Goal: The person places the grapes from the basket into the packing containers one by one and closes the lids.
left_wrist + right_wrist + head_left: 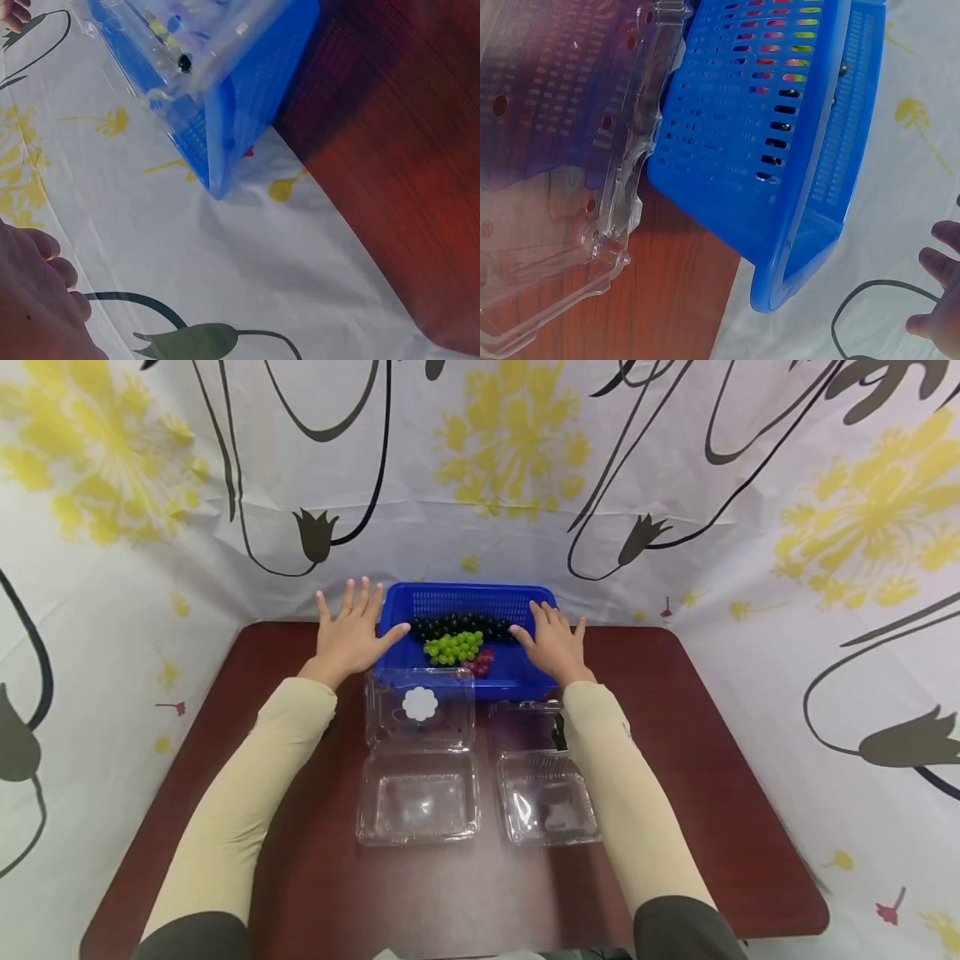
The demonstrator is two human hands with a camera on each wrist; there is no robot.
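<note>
A blue slotted basket holds a row of dark grapes, a bunch of green grapes and some red grapes. My left hand is spread wide by the basket's left end, its thumb reaching over that rim in the head view. Over the right end, my right hand overlaps the rim with its fingers apart. Neither hand grips anything. In the right wrist view, fingertips of the right hand show beyond the basket's corner.
Two transparent hinged boxes stand open-lidded before the basket: a left box and a right box, partly behind the right forearm. A white flower-shaped label is on the left lid. Patterned cloth hangs behind the brown table.
</note>
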